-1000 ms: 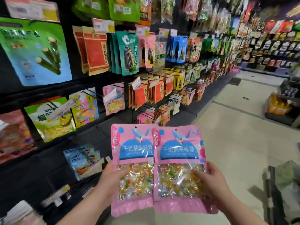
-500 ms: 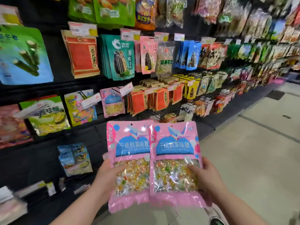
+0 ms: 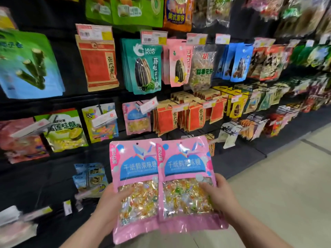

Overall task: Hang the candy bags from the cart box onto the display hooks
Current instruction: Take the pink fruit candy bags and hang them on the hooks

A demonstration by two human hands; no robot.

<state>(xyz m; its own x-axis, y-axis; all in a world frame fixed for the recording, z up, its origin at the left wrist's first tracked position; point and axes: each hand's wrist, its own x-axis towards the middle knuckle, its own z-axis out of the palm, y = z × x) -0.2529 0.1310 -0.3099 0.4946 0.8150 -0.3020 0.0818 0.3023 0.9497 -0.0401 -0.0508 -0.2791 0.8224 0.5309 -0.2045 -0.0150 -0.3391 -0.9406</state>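
Hands are both full: the left hand (image 3: pixel 109 203) grasps one pink candy bag (image 3: pixel 136 176) by its outer edge, thumb laid over the clear window, and the right hand (image 3: pixel 220 196) grasps a second pink candy bag (image 3: pixel 186 176) likewise, its edge overlapping the first. Above the fingertips a matching hung bag (image 3: pixel 137 117) dangles on the black display wall (image 3: pixel 59 176), beside orange seed packets (image 3: pixel 166 119).

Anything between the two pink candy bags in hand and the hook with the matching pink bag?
Mostly clear: only open air between the held bags and the hung pink bag. The white price tag at that hook's tip sits in front and may need flipping.
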